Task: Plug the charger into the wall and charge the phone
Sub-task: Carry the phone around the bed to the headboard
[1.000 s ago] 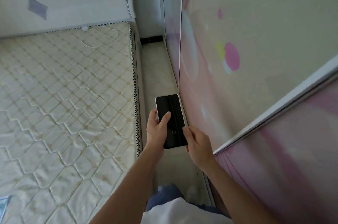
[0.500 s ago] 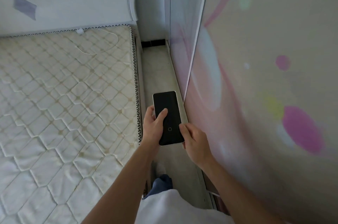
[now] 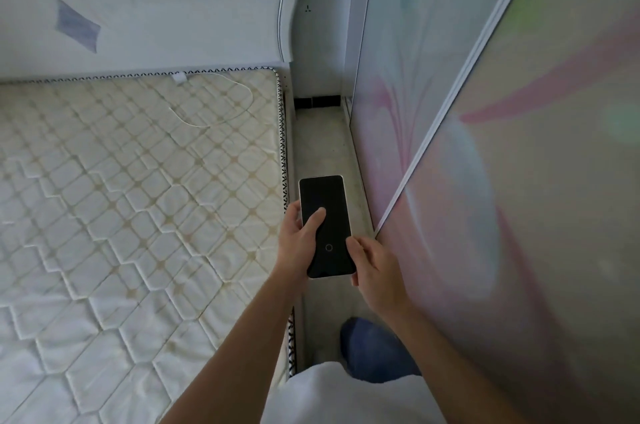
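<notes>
Both hands grip the phone beside the bed.
The left hand (image 3: 300, 243) and right hand (image 3: 375, 271) clasp the dark-screened phone (image 3: 325, 226) over the floor (image 3: 322, 146), between the mattress (image 3: 138, 198) edge and wardrobe door (image 3: 519, 181).

No words or numbers could be read; the phone (image 3: 326, 226) showed only a small circle on its dark screen.

Both hands meet ahead, left hand (image 3: 300, 243) clasping, right hand (image 3: 375, 273) pinching, forearms extended.
</notes>
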Motion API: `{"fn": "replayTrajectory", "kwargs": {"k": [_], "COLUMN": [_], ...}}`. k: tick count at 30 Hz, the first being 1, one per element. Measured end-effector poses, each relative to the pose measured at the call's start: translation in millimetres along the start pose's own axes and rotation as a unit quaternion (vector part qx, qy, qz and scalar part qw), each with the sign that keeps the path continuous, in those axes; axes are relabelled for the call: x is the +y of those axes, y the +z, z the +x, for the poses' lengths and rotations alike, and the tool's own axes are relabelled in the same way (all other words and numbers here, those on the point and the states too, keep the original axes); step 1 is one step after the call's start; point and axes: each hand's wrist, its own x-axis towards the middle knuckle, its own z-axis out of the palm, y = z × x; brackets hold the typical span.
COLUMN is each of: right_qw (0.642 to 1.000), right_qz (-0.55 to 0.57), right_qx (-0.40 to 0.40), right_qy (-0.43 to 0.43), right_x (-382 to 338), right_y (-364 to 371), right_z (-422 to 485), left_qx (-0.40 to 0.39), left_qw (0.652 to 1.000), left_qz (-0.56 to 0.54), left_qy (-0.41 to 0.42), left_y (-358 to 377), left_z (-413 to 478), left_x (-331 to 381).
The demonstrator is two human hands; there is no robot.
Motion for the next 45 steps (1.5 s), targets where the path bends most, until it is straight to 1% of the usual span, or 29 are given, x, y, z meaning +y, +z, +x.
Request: {"fn": "replayTrajectory", "kwargs": {"k": [6, 16, 19, 24, 33, 36, 39, 45], "right_qw": [1.0, 0.998, 0.998, 0.998, 0.999, 0.999, 0.999, 0.998], "right_qz": [0.016, 0.0, 0.004, -0.018, -0.015, -0.019, -0.025, -0.033], "right_qx": [-0.018, -0.043, -0.031, -0.009, 0.005, 0.018, 0.028, 0.036], "right_qy": [-0.005, -0.038, -0.059, -0.065, -0.035, -0.027, -0.025, -0.036], "right_x": [-6.8, -28.6, -39.5, -39.7, -50.2, -54.0, -59.2, -88.7], "right_y": [5.8, -9.1, -17.0, -24.2, -26.2, -24.2, -17.0, 0.7], "right_z": [77.0, 254.8, 299.4, 353.9, 443.5, 481.5, 530.0, 639.3], "left_qx": [0.012, 0.04, 0.04, 0.039, 0.041, 0.023, 0.01, 0.009], "left_qw": [1.0, 0.999, 0.999, 0.999, 0.999, 0.999, 1.0, 0.999], "left_qz": [-0.007, -0.005, -0.011, -0.007, 0.013, 0.018, -0.009, -0.027], "left_qy": [0.004, 0.009, 0.018, 0.021, 0.029, 0.028, 0.016, 0.019], "left_y": [8.9, 53.5, 69.9, 88.0, 111.1, 117.8, 121.3, 118.5], "left_z": [67.5, 212.3, 250.0, 300.9, 389.2, 430.2, 477.8, 579.8], "left_x": [29.8, 97.4, 120.8, 141.3, 171.1, 184.7, 203.9, 258.2]}}
